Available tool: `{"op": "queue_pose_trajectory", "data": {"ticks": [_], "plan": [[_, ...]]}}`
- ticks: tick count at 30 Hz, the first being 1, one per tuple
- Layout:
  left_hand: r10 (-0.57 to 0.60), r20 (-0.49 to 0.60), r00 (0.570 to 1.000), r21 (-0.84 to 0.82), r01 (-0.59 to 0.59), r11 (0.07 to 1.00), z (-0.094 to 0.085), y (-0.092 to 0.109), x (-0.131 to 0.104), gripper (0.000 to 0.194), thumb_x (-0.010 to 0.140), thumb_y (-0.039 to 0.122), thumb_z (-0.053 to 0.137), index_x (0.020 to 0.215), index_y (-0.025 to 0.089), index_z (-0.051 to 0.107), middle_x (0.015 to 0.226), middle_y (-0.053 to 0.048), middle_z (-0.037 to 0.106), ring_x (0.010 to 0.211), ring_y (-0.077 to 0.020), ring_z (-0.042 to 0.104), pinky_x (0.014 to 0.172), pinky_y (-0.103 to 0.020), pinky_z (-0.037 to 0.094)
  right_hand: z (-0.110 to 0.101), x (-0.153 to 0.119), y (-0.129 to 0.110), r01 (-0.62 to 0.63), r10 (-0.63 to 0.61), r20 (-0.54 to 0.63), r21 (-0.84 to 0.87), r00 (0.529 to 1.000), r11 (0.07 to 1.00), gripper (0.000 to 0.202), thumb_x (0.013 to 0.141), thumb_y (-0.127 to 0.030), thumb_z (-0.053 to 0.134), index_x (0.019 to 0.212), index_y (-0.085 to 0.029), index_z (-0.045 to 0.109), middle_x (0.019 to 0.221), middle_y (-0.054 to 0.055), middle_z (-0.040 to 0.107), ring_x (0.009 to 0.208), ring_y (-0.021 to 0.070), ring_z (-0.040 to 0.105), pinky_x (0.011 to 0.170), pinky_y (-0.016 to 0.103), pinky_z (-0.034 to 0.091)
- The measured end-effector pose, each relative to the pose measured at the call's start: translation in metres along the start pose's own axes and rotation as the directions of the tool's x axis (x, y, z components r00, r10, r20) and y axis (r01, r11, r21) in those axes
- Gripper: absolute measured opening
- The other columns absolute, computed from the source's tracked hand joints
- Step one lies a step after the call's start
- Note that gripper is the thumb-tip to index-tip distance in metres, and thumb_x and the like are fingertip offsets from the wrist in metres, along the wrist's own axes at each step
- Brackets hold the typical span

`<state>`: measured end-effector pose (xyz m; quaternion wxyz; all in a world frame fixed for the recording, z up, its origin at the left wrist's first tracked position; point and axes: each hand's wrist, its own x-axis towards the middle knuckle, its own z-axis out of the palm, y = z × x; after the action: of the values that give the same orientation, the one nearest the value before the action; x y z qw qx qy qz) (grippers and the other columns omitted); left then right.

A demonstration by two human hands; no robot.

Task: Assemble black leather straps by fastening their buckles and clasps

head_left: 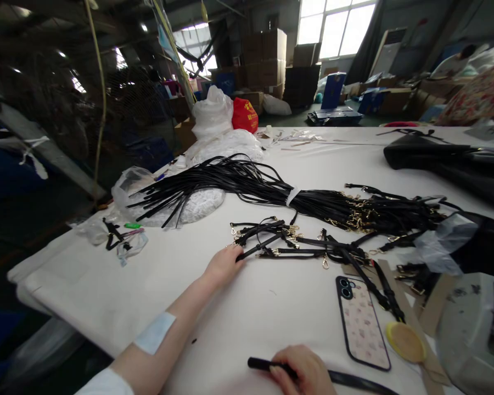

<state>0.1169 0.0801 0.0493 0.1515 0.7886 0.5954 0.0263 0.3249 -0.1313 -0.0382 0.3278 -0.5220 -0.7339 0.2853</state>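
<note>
My left hand (225, 264) reaches forward over the white table, its fingers closed at the end of a short black strap (260, 248); the fingertips are partly hidden. That strap lies among other short black straps (288, 254) with gold clasps. Low in the view, my right hand (302, 368) is closed around a long black strap (364, 379). One rounded end of it sticks out to the left of the fingers, and the rest runs off to the lower right. Behind both hands lies a large bundle of long black straps (247, 184), tied with a white band (292, 196).
A patterned phone (364, 323) lies right of my right hand, beside a yellow-rimmed disc (406, 341). At the right edge stands a grey machine (475, 329). Black bags (448, 162), clear plastic and a red bag (245, 115) are farther back. A person works at far right.
</note>
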Motion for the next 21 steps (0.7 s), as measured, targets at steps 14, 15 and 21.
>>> {"op": "queue_pose_trajectory", "data": {"ticks": [14,15,21], "plan": [[0.032,-0.507,0.861,-0.507,-0.329,0.797,-0.131,-0.017,-0.103,0.025,0.068,0.039,0.079,0.082,0.02,0.072,0.077,-0.003,0.065,0.069,-0.0163,0.06,0.063,-0.026,0.051,-0.022,0.004,-0.009,-0.183,0.167,0.084,0.26,0.982,0.948,0.027,0.093,-0.042,0.051,0.085,-0.023,0.069,0.081,0.004,0.072,0.075,0.0205,0.066,0.07,0.029,0.051],[0.11,-0.426,0.898,-0.488,-0.331,0.808,-0.121,-0.01,-0.1,0.023,0.07,0.039,0.078,0.079,0.019,0.071,0.086,-0.005,0.066,0.078,-0.0178,0.062,0.07,-0.028,0.052,-0.025,0.005,-0.01,-0.22,0.202,0.088,0.308,0.975,0.926,0.029,0.092,-0.044,0.052,0.083,-0.022,0.069,0.077,0.004,0.071,0.072,0.0199,0.065,0.067,0.028,0.051],[0.343,0.318,0.884,-0.674,-0.044,0.738,-0.018,0.037,-0.087,0.022,0.085,0.039,0.061,0.087,0.017,0.061,0.072,0.001,0.064,0.064,-0.011,0.056,0.059,-0.021,0.045,-0.038,0.014,-0.013,-0.407,0.419,0.127,0.595,0.899,0.693,0.039,0.085,-0.054,0.058,0.074,-0.017,0.065,0.054,-0.004,0.049,0.05,0.0115,0.044,0.049,0.023,0.037]]}}
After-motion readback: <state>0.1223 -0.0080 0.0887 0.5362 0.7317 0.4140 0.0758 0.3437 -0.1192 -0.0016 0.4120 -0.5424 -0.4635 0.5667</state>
